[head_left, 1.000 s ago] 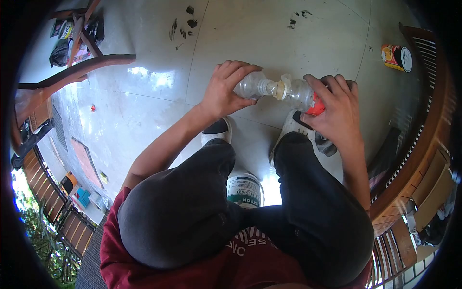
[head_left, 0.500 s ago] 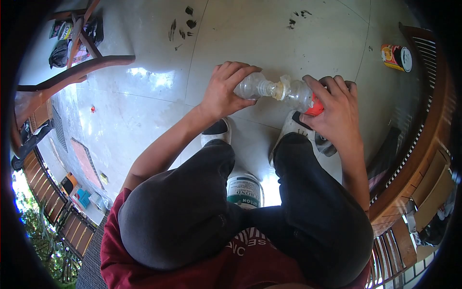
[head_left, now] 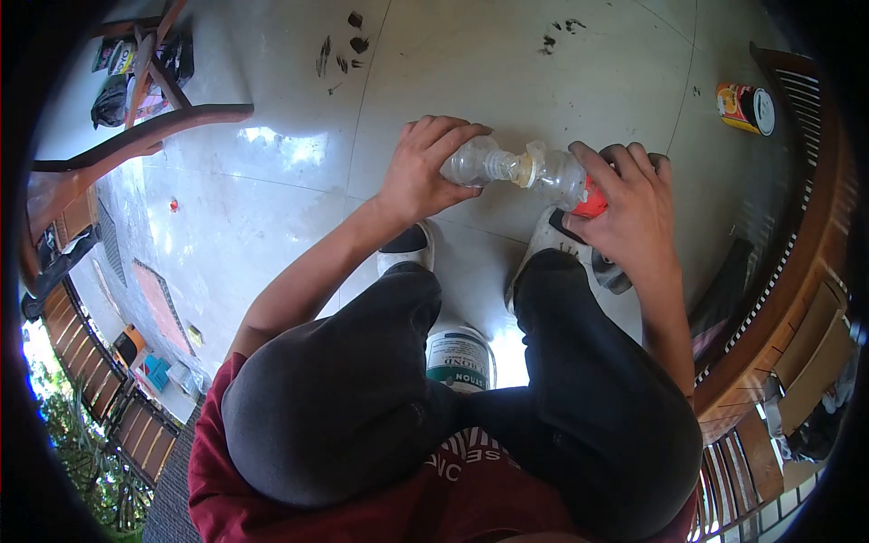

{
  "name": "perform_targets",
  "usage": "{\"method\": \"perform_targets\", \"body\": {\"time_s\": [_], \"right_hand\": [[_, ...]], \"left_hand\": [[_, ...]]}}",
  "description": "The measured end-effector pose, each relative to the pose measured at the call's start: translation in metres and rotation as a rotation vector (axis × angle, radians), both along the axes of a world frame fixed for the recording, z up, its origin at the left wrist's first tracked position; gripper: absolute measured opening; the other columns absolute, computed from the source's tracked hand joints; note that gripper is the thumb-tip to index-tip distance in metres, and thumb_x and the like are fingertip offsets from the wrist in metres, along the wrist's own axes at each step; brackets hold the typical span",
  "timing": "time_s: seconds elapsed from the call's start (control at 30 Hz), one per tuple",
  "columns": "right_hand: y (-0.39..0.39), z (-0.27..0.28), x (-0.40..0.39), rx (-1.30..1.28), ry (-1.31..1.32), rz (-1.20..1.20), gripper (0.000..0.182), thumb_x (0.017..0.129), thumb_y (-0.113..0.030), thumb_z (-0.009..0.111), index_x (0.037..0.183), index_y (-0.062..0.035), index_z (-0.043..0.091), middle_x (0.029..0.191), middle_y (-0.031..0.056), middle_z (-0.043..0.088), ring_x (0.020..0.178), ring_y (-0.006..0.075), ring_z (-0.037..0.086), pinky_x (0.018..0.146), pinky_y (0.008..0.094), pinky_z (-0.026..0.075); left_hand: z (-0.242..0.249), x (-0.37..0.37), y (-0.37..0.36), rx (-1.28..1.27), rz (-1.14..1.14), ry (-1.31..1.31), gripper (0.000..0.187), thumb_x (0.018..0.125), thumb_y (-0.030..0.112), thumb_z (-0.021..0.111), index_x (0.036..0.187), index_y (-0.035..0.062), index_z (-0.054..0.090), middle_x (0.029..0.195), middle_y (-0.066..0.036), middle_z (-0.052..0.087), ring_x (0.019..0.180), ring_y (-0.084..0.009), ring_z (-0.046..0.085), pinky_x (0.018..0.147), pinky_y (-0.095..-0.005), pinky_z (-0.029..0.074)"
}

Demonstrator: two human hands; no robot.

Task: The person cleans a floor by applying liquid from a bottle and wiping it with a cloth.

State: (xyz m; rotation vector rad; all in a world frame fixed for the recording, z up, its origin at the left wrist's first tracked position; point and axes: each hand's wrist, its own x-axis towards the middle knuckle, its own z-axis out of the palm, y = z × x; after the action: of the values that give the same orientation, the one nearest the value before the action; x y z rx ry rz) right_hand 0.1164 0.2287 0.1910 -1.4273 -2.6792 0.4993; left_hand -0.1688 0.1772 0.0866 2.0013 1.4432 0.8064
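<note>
Two clear plastic bottles lie end to end between my hands, above the floor and just beyond my shoes. My left hand [head_left: 433,158] is wrapped round the left bottle [head_left: 472,165]. Around the right bottle [head_left: 559,176], which has a red label or band [head_left: 593,201], my right hand [head_left: 631,204] is closed. At the middle the necks meet in a yellowish joint [head_left: 522,169], with a whitish scrap sticking up from it. The outer ends of both bottles are hidden by my fingers.
A labelled can [head_left: 460,360] stands between my legs. A yellow-and-red can [head_left: 746,109] lies by the wooden bench [head_left: 786,299] on the right. At left stands a wooden chair [head_left: 145,136]. Dark smudges [head_left: 355,43] mark the tiled floor [head_left: 471,72].
</note>
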Motion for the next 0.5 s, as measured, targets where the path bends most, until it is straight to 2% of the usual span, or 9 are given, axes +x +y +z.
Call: {"method": "perform_targets", "body": {"time_s": [0.5], "right_hand": [[-0.0016, 0.0047, -0.0007, -0.024, -0.073, 0.000, 0.081, 0.052, -0.024, 0.093, 0.129, -0.0168, 0.071, 0.104, 0.0045, 0.066, 0.105, 0.0250, 0.061, 0.096, 0.0444, 0.042]], "left_hand": [[-0.0002, 0.0000, -0.0014, 0.000, 0.005, 0.016, 0.078, 0.057, 0.018, 0.094, 0.131, 0.0182, 0.068, 0.121, -0.004, 0.067, 0.113, -0.0271, 0.062, 0.099, -0.0440, 0.045]]}}
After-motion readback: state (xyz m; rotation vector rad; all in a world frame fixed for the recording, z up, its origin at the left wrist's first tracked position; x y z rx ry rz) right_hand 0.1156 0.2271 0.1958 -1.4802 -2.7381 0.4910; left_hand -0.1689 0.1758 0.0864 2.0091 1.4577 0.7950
